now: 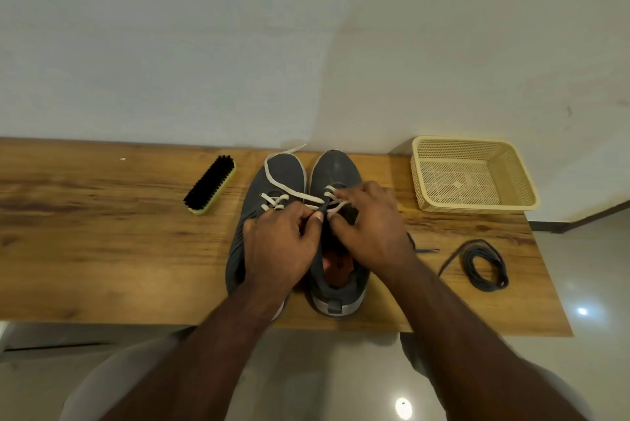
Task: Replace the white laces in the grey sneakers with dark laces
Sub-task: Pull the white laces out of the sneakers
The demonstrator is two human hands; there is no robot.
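Note:
Two grey sneakers stand side by side on the wooden table, toes toward the wall: the left sneaker (pixel 283 178) and the right sneaker (pixel 335 170). A white lace (pixel 272 178) still runs through the front eyelets of both and loops over the left toe. My left hand (pixel 279 246) pinches the tip of a dark lace (pixel 324 207) over the right sneaker's eyelets. My right hand (pixel 371 226) rests on the right sneaker, its fingers curled at the white lace crossings. A coiled dark lace (pixel 485 269) lies on the table to the right.
A black-bristled shoe brush (pixel 209 188) lies left of the sneakers. A cream plastic basket (pixel 472 175) with nothing in it stands at the back right. The table's front edge (pixel 136 321) runs close to my knees; a tiled floor lies beyond its right end.

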